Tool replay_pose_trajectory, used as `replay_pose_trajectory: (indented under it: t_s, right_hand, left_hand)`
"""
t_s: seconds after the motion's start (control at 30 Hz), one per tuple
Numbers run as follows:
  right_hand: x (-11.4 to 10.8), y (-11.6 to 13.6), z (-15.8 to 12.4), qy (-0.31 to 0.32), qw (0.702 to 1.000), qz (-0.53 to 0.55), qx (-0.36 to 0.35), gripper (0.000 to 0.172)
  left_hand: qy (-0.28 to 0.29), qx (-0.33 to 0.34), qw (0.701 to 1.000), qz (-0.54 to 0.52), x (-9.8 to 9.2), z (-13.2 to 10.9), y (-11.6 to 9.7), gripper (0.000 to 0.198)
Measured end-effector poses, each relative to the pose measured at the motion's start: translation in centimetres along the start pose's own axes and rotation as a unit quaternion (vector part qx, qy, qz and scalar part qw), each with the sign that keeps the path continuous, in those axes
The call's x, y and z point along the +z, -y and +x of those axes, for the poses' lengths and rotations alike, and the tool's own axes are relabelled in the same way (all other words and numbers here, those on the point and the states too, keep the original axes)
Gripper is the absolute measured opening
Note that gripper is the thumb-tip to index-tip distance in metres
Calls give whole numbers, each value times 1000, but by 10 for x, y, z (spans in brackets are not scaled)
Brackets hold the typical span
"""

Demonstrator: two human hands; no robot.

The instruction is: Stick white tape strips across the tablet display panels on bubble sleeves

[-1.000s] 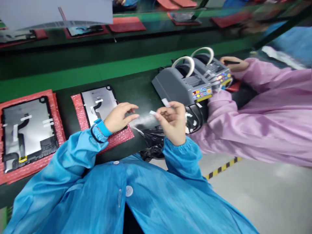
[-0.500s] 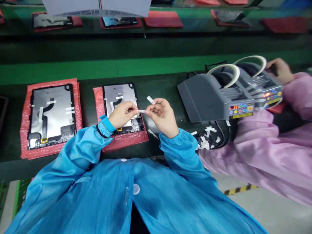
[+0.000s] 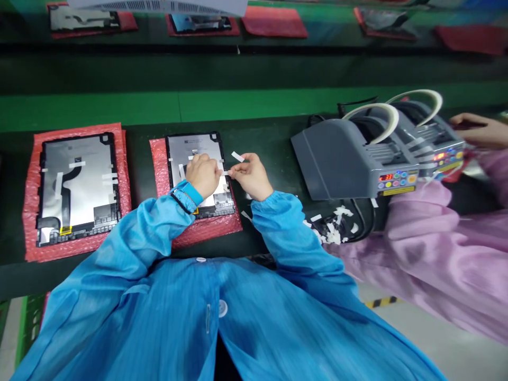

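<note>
My left hand is closed in a pinch above the right edge of a tablet screen panel, at one end of a short white tape strip. The strip's other end sits between the thumb and finger of my right hand, just off the panel's edge. A second white tape strip sticks out from the fingers of my right hand. The panel lies back side up on red bubble wrap. My left hand and wrist hide its middle; bits of white tape show near its top and left.
Another panel with tape lies on red bubble wrap at left. Grey tape dispensers stand at right, with tape scraps in front. A co-worker's hand is beyond them. More panels lie along the back.
Both hands have moved slightly up and away from me, with the strip now at the panel's right edge. The co-worker's hand has shifted right. The view has tilted slightly.
</note>
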State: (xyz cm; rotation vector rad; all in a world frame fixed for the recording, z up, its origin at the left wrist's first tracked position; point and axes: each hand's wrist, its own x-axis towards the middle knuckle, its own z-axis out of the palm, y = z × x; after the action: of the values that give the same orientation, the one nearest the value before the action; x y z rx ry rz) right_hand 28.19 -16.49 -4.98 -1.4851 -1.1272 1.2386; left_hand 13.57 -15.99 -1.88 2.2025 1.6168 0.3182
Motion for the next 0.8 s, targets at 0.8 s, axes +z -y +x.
replay_pose_trajectory:
  t_s: [0.8]
  right_hand:
    - [-22,18,11,91,990,-94,43,38]
  left_hand:
    - [-45,-35,998,-36,-3,12,13,10]
